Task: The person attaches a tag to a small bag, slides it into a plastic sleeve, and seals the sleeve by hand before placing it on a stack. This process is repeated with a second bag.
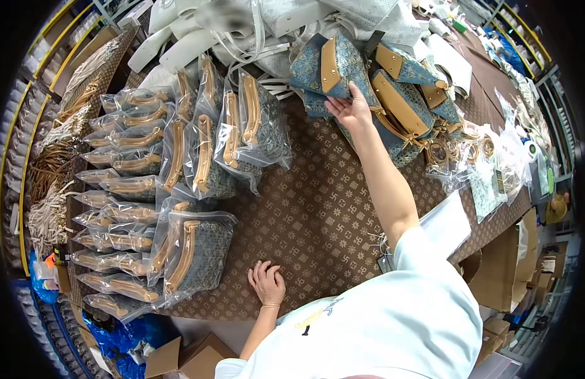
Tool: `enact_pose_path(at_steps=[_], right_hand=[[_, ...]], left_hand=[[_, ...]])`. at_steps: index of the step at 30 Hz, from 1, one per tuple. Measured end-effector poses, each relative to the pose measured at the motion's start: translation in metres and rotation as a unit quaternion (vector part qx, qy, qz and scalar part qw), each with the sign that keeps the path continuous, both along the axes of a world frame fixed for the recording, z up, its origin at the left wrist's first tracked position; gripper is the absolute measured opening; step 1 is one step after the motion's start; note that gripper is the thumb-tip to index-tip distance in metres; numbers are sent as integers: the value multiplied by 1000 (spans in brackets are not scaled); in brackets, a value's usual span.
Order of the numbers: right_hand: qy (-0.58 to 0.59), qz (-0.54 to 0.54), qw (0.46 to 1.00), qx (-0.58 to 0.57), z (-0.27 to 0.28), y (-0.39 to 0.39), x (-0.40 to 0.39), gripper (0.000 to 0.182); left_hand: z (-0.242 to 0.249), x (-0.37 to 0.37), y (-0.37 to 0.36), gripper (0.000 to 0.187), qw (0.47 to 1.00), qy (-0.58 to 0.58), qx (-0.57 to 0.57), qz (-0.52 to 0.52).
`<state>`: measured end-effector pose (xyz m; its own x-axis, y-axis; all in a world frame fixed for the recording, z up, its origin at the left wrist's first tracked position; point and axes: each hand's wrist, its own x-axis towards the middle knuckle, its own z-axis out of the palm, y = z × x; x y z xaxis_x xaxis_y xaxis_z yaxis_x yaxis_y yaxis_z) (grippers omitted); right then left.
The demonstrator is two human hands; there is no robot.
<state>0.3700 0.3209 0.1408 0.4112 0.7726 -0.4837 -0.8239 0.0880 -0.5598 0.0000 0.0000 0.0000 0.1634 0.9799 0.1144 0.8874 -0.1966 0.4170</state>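
Note:
My right hand reaches out at the far side of the table, palm partly turned up. Its thumb and fingers are spread against the lower part of a blue patterned handbag with a tan flap. More blue and tan handbags lie heaped just right of it. My left hand rests on the brown patterned table cover near the front edge, fingers apart and slightly bent, holding nothing. To its left lies a blue handbag in a clear plastic bag, its tan handles showing through.
Rows of plastic-wrapped handbags cover the table's left side. White bags are piled along the back. Coiled tan straps in clear plastic lie at the right. Cardboard boxes stand beyond the right edge, and blue plastic lies below left.

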Motion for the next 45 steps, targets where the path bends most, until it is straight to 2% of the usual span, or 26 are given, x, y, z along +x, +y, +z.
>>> enact_pose_path(at_steps=[2,5,6,9,12,13,15,16,17,18,20,21,23,24,27,28,29,31,32,33,34,36,38,39,43,45], right_hand=[[-66,27,997,-2,4,-34,3,36],[-217,141,966,9,41,-131,3,37],[-262,179,948,0,50,-167,3,39],[-354,254,898,59,76,-244,12,31],[-338,405,844,96,90,-280,0,22],[-377,486,784,80,77,-283,-1,11],[-464,560,666,165,74,-281,-26,25],[-435,577,672,161,63,-279,-36,29],[-405,591,679,156,56,-277,-45,32],[-397,576,695,166,55,-273,-51,35],[-371,573,720,128,35,-264,-51,29],[-372,541,748,96,27,-266,-60,25],[-460,439,770,51,-6,-275,-72,37],[-460,432,776,16,-24,-285,-79,49],[-437,442,783,-34,-46,-329,-86,55],[-483,405,772,-82,-42,-343,-78,58],[-580,339,730,-125,-49,-353,-61,57],[-735,157,612,-246,-72,-377,-10,52],[-732,110,591,-322,-68,-387,18,51],[-750,63,530,-391,-82,-401,48,50],[-759,18,463,-457,-97,-416,73,49],[-681,41,461,-567,-101,-435,101,46],[-682,46,538,-492,-107,-448,118,44],[-733,49,542,-409,-112,-451,119,38],[-741,122,595,-285,-99,-416,60,26],[-747,121,608,-242,-96,-404,32,24]], left_hand=[[4,1,6,12,1000,-24,0,-2],[18,-5,27,11,980,-198,-30,-3],[50,1,32,13,920,-376,-92,56],[130,-1,63,21,923,-369,104,-24],[209,7,78,42,931,-275,158,-180],[220,10,81,50,942,-223,92,-234],[214,21,81,71,935,-192,-66,-292],[205,26,76,73,939,-155,-91,-293],[199,26,75,71,917,-126,-222,-306],[191,23,74,70,877,-92,-352,-313],[146,8,56,62,717,-273,-593,-246],[142,6,43,50,709,-341,-585,-199],[136,4,32,48,723,-330,-585,-165],[130,6,29,45,739,-325,-576,-130],[73,-21,29,35,708,-398,-582,-25],[83,-20,28,34,657,-447,-607,-1],[79,-23,28,34,653,-441,-615,-7],[71,-28,32,36,611,-489,-622,31],[78,-17,34,38,622,-466,-627,55],[69,-12,42,38,622,-462,-630,51],[54,-9,50,39,700,-368,-611,23],[59,8,62,39,814,-153,-560,10],[86,17,65,37,818,-145,-554,-57],[77,7,68,45,777,-208,-585,-102],[77,-23,68,62,722,-273,-631,-74],[89,-30,66,56,738,-289,-607,-50]])
